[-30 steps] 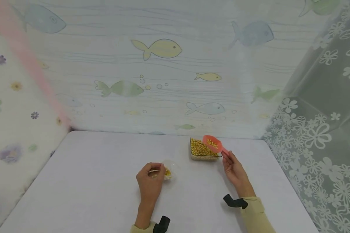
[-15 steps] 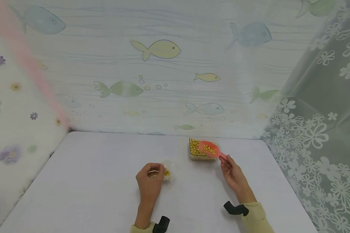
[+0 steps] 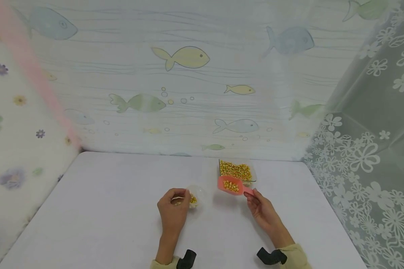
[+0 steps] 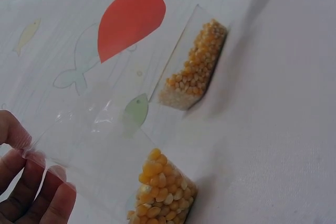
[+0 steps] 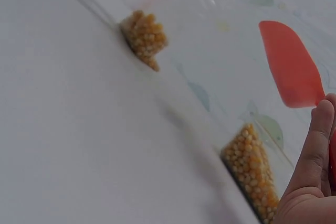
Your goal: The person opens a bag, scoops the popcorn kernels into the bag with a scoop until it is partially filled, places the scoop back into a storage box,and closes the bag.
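My right hand (image 3: 264, 215) grips the handle of a coral-red scoop (image 3: 229, 185), which carries yellow corn kernels (image 3: 231, 186). The scoop is held in the air, just in front of a clear rectangular container (image 3: 254, 175) filled with corn. With thumb and fingers my left hand (image 3: 173, 209) pinches the upper edge of a clear plastic bag (image 4: 94, 150). Corn kernels (image 4: 163, 192) fill the bottom of this bag, which stands on the table. In the right wrist view the scoop (image 5: 291, 66) shows its underside, with the container's corn (image 5: 252, 171) below it.
A white-covered table (image 3: 104, 209) lies under everything. Behind it hangs a curtain (image 3: 138, 74) printed with fish, and on the right a translucent flowered sheet (image 3: 367, 179). Black wrist mounts (image 3: 272, 256) sit at both sleeves.
My right hand has brought the loaded scoop from above the container toward me and to the left, nearer the bag. The left hand has kept its place at the bag.
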`<state>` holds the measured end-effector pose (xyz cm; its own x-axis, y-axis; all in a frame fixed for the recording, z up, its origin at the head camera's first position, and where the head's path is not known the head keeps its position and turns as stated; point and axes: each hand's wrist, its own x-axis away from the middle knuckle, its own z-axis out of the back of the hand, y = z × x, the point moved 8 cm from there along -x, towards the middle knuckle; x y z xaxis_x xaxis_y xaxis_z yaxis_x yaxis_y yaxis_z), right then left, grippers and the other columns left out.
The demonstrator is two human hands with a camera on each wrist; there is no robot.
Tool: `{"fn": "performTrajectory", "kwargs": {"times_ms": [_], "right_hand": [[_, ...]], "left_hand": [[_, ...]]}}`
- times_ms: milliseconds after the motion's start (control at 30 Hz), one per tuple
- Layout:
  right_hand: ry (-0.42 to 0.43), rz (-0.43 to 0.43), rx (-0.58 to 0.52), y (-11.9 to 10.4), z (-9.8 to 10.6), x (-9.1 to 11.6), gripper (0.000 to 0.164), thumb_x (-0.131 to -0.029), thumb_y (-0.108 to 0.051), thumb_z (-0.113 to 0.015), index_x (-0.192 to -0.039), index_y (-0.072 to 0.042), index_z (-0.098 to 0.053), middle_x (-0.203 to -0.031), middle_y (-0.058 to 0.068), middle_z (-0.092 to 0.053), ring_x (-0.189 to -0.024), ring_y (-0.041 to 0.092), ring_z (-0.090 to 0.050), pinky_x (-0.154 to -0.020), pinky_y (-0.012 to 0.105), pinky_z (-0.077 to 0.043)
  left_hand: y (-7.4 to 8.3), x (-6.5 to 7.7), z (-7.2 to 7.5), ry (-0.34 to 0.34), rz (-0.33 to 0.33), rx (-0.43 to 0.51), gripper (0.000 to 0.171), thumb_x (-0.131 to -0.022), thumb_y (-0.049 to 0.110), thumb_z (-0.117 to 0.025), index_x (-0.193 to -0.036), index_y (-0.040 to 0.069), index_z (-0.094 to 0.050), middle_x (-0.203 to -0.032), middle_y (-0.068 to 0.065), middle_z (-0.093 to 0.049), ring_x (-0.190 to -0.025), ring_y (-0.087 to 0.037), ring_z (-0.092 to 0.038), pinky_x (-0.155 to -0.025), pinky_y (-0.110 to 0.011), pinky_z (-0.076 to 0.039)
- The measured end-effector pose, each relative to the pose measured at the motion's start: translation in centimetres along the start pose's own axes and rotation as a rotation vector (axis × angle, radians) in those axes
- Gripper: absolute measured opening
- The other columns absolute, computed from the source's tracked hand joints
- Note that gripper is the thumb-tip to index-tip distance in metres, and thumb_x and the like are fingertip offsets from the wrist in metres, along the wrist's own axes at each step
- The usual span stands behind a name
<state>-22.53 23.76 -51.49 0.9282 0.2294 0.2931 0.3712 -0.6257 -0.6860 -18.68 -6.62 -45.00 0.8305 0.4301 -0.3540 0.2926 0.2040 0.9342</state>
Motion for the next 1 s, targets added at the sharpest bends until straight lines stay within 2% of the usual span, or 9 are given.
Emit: {"fn": "performTrajectory", "kwargs": {"times_ms": [400, 500, 667, 800, 1000], "right_hand": [[-0.164, -0.083, 0.052, 3.0, -3.2, 1.4, 0.045, -0.112, -0.022, -0.037, -0.098, -0.009, -0.078, -0.091, 0.001, -0.078, -0.078, 0.000, -0.071, -0.077, 0.011, -0.055], [-0.142, -0.095, 0.075, 3.4, -3.6, 1.5, 0.044, -0.112, -0.023, -0.038, -0.098, -0.010, -0.078, -0.090, 0.000, -0.079, -0.077, 0.000, -0.071, -0.076, 0.011, -0.055], [-0.043, -0.100, 0.114, 3.9, -3.7, 1.4, 0.038, -0.111, -0.026, -0.044, -0.098, -0.012, -0.076, -0.091, 0.000, -0.079, -0.076, -0.001, -0.069, -0.077, 0.011, -0.055], [0.001, -0.060, 0.131, 3.8, -4.0, 1.2, 0.037, -0.110, -0.026, -0.045, -0.097, -0.013, -0.076, -0.090, -0.002, -0.078, -0.076, -0.002, -0.068, -0.076, 0.011, -0.055], [0.022, 0.018, 0.166, 3.6, -4.5, 0.9, 0.038, -0.110, -0.022, -0.044, -0.092, -0.014, -0.077, -0.086, -0.003, -0.078, -0.074, -0.003, -0.069, -0.074, 0.011, -0.055]], "left_hand": [[0.2, 0.0, 0.0, 0.000, -0.011, -0.008, 0.006, -0.086, 0.005, -0.078, -0.087, 0.000, -0.074, -0.081, -0.004, -0.071, -0.075, -0.011, -0.066, -0.068, -0.017, -0.057], [0.2, 0.0, 0.0, 0.003, -0.013, -0.008, 0.004, -0.087, 0.004, -0.077, -0.087, 0.001, -0.074, -0.081, -0.005, -0.071, -0.075, -0.011, -0.066, -0.068, -0.017, -0.057], [0.2, 0.0, 0.0, -0.001, 0.006, 0.001, 0.007, -0.087, 0.005, -0.078, -0.088, -0.001, -0.074, -0.082, -0.006, -0.071, -0.075, -0.012, -0.066, -0.068, -0.017, -0.057], [0.2, 0.1, 0.0, -0.010, 0.021, 0.003, 0.009, -0.087, 0.007, -0.078, -0.088, -0.001, -0.074, -0.082, -0.005, -0.071, -0.075, -0.012, -0.067, -0.068, -0.018, -0.057], [0.4, 0.1, -0.1, -0.014, 0.017, -0.012, 0.009, -0.088, 0.009, -0.078, -0.088, 0.000, -0.074, -0.083, -0.004, -0.071, -0.077, -0.012, -0.066, -0.069, -0.019, -0.057]]}}
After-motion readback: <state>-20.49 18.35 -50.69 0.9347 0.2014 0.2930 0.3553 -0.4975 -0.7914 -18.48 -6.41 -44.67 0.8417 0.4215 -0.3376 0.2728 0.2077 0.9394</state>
